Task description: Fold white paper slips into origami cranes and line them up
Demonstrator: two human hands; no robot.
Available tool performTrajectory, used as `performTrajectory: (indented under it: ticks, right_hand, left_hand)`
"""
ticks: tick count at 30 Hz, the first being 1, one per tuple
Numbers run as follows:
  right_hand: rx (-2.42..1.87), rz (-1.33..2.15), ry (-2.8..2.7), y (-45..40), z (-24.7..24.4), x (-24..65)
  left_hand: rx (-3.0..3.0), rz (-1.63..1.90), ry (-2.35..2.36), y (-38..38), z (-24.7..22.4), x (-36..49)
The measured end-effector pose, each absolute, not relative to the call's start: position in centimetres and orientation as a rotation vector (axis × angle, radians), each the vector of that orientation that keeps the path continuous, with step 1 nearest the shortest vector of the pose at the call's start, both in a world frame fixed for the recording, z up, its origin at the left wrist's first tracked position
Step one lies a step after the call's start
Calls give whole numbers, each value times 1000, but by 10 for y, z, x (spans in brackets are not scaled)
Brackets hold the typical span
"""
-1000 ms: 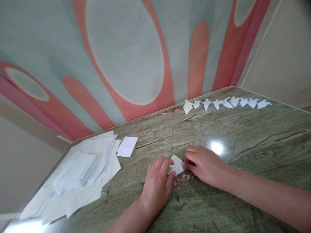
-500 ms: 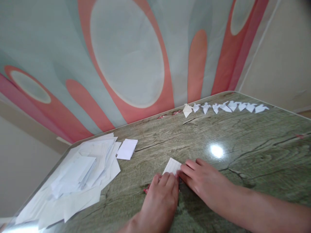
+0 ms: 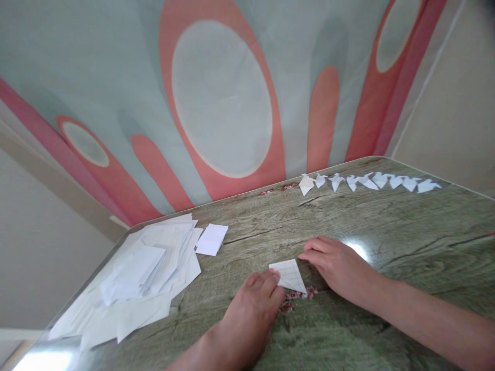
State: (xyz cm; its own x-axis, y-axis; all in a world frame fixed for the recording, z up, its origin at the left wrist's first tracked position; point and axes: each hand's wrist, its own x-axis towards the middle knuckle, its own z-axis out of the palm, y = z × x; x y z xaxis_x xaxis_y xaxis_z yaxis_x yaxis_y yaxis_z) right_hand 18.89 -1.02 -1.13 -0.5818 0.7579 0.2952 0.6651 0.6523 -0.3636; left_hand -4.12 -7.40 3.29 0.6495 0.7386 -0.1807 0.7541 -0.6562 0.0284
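A small folded piece of lined white paper (image 3: 293,276) lies on the wood-patterned table in front of me. My left hand (image 3: 257,299) grips its left corner with curled fingers; the thumb is mostly hidden. Just right of the paper, my right hand (image 3: 336,260) hovers apart from it. Its fingers are loosely stretched and hold nothing that I can see.
On the left a loose pile of white papers (image 3: 127,278) spreads toward the table's edge. Beside it lies a small folded white paper (image 3: 212,239). Several folded paper birds (image 3: 381,179) stand in a row along the table's (image 3: 263,226) back edge, below a patterned wall.
My right hand has come off the folded paper and moved slightly up and right. The paper has been turned and shows more of its face. The view has shifted a little.
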Motion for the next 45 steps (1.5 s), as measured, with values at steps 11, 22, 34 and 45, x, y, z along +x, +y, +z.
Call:
performTrajectory:
  ticks: [11,22,34,45]
  right_hand:
    - [-1072,608,-2250,-5,-19,186]
    - [-1014,766,-2203,-10,-10,178]
    - [-664,551,-2447,4,-9,193]
    - [-612,633,-2494,5,-9,195]
  left_hand:
    - [2757,-31,1155,-46,28,-49]
    - [2643,30,1026,-46,36,-53]
    - [2678,-40,995,-60,39,-52]
    - [2570,-65,981,-63,55,-51]
